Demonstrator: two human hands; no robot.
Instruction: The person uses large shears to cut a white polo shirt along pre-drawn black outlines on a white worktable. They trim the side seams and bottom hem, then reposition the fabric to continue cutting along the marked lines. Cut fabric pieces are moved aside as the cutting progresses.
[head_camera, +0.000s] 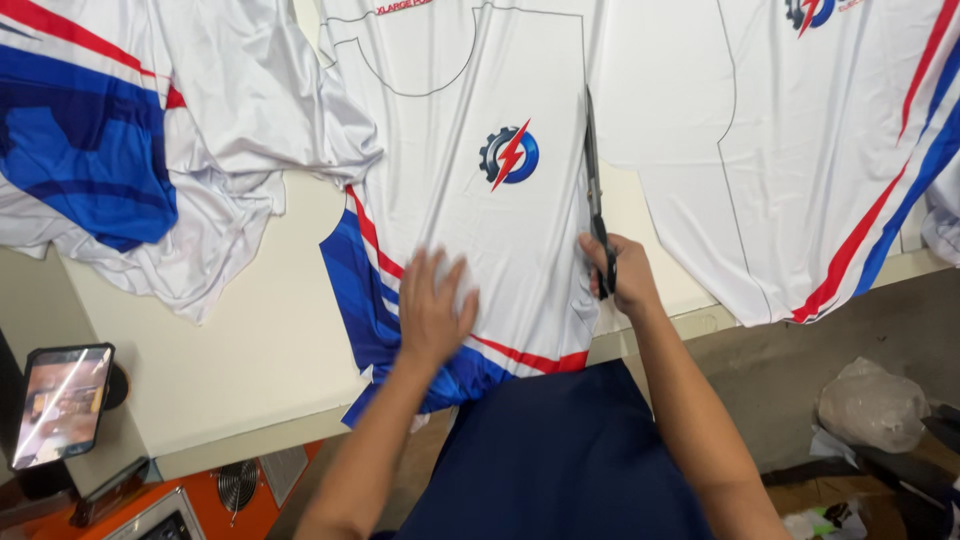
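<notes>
Along the printed fabric panel's (470, 200) right outline, the right hand (620, 275) grips scissors (594, 180), cut about halfway; left hand (432, 310) presses flat, grip released.

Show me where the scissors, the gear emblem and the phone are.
scissors (592, 170), head view, on the blades.
gear emblem (509, 155), head view, on its centre.
phone (62, 403), head view, on its screen.

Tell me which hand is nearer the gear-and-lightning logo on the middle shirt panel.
Left. The left hand lies flat on the fabric just below the logo; the right hand grips scissors off to its right.
</notes>
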